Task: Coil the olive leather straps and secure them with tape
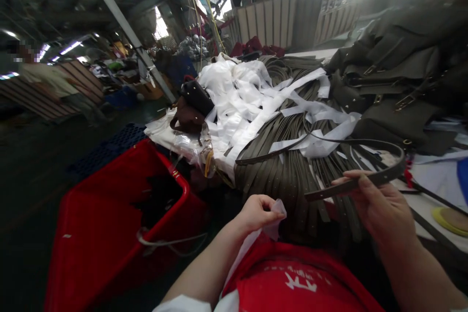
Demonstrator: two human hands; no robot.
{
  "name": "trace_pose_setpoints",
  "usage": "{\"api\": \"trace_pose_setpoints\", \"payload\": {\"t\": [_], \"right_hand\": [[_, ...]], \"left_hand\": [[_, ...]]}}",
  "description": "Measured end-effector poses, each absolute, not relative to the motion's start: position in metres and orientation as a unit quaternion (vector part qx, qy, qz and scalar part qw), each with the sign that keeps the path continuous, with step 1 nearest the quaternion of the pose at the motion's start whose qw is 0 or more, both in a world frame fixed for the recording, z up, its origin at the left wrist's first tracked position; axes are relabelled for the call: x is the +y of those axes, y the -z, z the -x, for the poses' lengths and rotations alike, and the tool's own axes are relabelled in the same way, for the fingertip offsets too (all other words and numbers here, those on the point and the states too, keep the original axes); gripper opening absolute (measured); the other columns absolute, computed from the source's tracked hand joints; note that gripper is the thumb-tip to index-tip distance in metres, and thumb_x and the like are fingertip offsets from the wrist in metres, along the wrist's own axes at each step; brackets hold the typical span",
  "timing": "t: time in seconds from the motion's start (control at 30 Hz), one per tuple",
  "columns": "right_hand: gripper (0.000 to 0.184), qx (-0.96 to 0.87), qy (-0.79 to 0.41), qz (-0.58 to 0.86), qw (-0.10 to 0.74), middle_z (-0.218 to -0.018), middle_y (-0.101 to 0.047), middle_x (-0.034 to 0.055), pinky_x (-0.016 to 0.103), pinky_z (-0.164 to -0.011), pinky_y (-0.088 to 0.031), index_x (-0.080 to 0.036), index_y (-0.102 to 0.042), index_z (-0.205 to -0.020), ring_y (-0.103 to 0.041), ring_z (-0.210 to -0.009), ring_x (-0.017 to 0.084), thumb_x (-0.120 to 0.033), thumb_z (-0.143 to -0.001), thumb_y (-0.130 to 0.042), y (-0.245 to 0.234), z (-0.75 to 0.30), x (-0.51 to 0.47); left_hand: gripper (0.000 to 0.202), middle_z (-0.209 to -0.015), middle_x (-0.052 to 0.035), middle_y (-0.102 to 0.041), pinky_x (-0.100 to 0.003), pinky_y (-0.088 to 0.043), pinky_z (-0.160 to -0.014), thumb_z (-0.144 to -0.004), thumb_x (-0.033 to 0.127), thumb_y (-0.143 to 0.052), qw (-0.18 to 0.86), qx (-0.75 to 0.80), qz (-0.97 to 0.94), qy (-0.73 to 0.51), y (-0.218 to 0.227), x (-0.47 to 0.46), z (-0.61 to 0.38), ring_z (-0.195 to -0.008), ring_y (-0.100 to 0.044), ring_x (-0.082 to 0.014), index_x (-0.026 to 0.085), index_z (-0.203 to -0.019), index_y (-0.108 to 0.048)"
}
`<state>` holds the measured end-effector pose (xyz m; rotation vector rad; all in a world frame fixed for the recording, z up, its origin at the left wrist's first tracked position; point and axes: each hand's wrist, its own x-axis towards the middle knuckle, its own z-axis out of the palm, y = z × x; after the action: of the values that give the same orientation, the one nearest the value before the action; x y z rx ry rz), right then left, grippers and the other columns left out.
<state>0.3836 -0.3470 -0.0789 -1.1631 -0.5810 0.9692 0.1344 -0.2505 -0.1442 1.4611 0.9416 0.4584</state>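
Strap (pixel 336 190) | between right-hand fingers (pixel 372 192) | end juts beyond them

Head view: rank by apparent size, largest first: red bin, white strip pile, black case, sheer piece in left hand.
1. Red bin
2. White strip pile
Unranked: black case and sheer piece in left hand look alike; the piece is nearer the camera.

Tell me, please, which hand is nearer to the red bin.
Left. The left hand, pinching a translucent sheet, is right of the red bin; the right hand, holding a dark strap, is much farther right.
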Motion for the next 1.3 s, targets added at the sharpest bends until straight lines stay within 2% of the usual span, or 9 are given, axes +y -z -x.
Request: {"api": "trace_pose_setpoints", "payload": {"t": [0.1, 0.2, 0.37, 0.53, 0.7, 0.83, 1.0, 1.13, 1.3], "right_hand": [[0.031, -0.263, -0.441, 0.533, 0.673, -0.088, -0.08, 0.0056, 0.028, -0.05, -0.061, -0.027, -0.072, -0.101, -0.075, -0.07, 0.022, -0.052, -0.083, -0.073, 0.08, -0.375, -0.347], [0.034, -0.302, -0.429, 0.55, 0.649, -0.091, -0.079, 0.0077, 0.026, -0.052, -0.06, -0.024, -0.072, -0.102, -0.075, -0.073, 0.022, -0.053, -0.084, -0.072, 0.086, -0.364, -0.346], [0.033, -0.358, -0.395, 0.574, 0.622, -0.089, -0.079, 0.0063, 0.021, -0.05, -0.055, -0.024, -0.073, -0.101, -0.072, -0.07, 0.018, -0.053, -0.086, -0.069, 0.092, -0.359, -0.344], [0.034, -0.378, -0.38, 0.589, 0.605, -0.09, -0.079, 0.0079, 0.028, -0.058, -0.058, -0.024, -0.075, -0.099, -0.073, -0.078, 0.023, -0.055, -0.086, -0.067, 0.094, -0.36, -0.344], [0.035, -0.381, -0.375, 0.601, 0.595, -0.092, -0.079, 0.0085, 0.03, -0.06, -0.059, -0.024, -0.075, -0.1, -0.073, -0.077, 0.023, -0.055, -0.086, -0.068, 0.097, -0.36, -0.345], [0.033, -0.388, -0.371, 0.6, 0.593, -0.092, -0.079, 0.0073, 0.031, -0.066, -0.059, -0.024, -0.075, -0.099, -0.073, -0.084, 0.024, -0.054, -0.087, -0.067, 0.098, -0.359, -0.347], [0.033, -0.398, -0.407, 0.581, 0.582, -0.089, -0.079, 0.0065, 0.035, -0.073, -0.06, -0.023, -0.076, -0.099, -0.073, -0.081, 0.025, -0.052, -0.086, -0.069, 0.103, -0.362, -0.343], [0.037, -0.465, -0.425, 0.576, 0.521, -0.095, -0.079, 0.0082, 0.039, -0.087, -0.057, -0.022, -0.079, -0.099, -0.071, -0.091, 0.027, -0.055, -0.088, -0.065, 0.116, -0.36, -0.334], [0.037, -0.542, -0.492, 0.522, 0.439, -0.107, -0.078, 0.0088, 0.047, -0.099, -0.05, -0.023, -0.079, -0.101, -0.068, -0.105, 0.031, -0.055, -0.085, -0.068, 0.13, -0.347, -0.322]], "left_hand": [[0.028, -0.061, -0.0011, -0.064, -0.024, -0.037, -0.054, -0.062, 0.038, -0.082, 0.618, 0.43, -0.638, -0.163, 0.151, -0.255, -0.137, -0.055, -0.052, -0.0112, 0.011, -0.065, -0.074], [0.029, -0.057, 0.0, -0.061, -0.023, -0.032, -0.05, -0.067, 0.04, -0.077, 0.587, 0.436, -0.668, -0.137, 0.15, -0.259, -0.141, -0.052, -0.048, -0.0102, 0.011, -0.063, -0.075], [0.031, -0.058, -0.0008, -0.063, -0.023, -0.031, -0.049, -0.066, 0.044, -0.077, 0.579, 0.438, -0.679, -0.111, 0.144, -0.262, -0.143, -0.053, -0.048, -0.0112, 0.012, -0.067, -0.077], [0.032, -0.054, 0.0009, -0.057, -0.022, -0.03, -0.048, -0.064, 0.044, -0.077, 0.591, 0.433, -0.669, -0.124, 0.144, -0.262, -0.142, -0.052, -0.044, -0.0098, 0.012, -0.061, -0.073], [0.03, -0.053, 0.0021, -0.055, -0.022, -0.028, -0.047, -0.065, 0.04, -0.078, 0.589, 0.426, -0.671, -0.145, 0.142, -0.26, -0.141, -0.051, -0.042, -0.0087, 0.011, -0.058, -0.072], [0.026, -0.052, 0.0022, -0.056, -0.022, -0.029, -0.048, -0.068, 0.037, -0.077, 0.578, 0.431, -0.679, -0.142, 0.139, -0.259, -0.14, -0.05, -0.043, -0.0085, 0.012, -0.06, -0.074], [0.028, -0.06, -0.0007, -0.063, -0.022, -0.035, -0.052, -0.069, 0.039, -0.079, 0.618, 0.372, -0.672, -0.164, 0.138, -0.26, -0.141, -0.055, -0.05, -0.0106, 0.011, -0.066, -0.075], [0.043, -0.067, -0.0041, -0.066, -0.024, -0.041, -0.058, -0.071, 0.054, -0.078, 0.652, 0.324, -0.657, -0.195, 0.139, -0.262, -0.148, -0.061, -0.056, -0.0139, 0.011, -0.072, -0.076], [0.051, -0.067, -0.0047, -0.063, -0.024, -0.042, -0.06, -0.08, 0.059, -0.068, 0.614, 0.344, -0.66, -0.263, 0.143, -0.269, -0.16, -0.064, -0.055, -0.0141, 0.011, -0.065, -0.074]]}}
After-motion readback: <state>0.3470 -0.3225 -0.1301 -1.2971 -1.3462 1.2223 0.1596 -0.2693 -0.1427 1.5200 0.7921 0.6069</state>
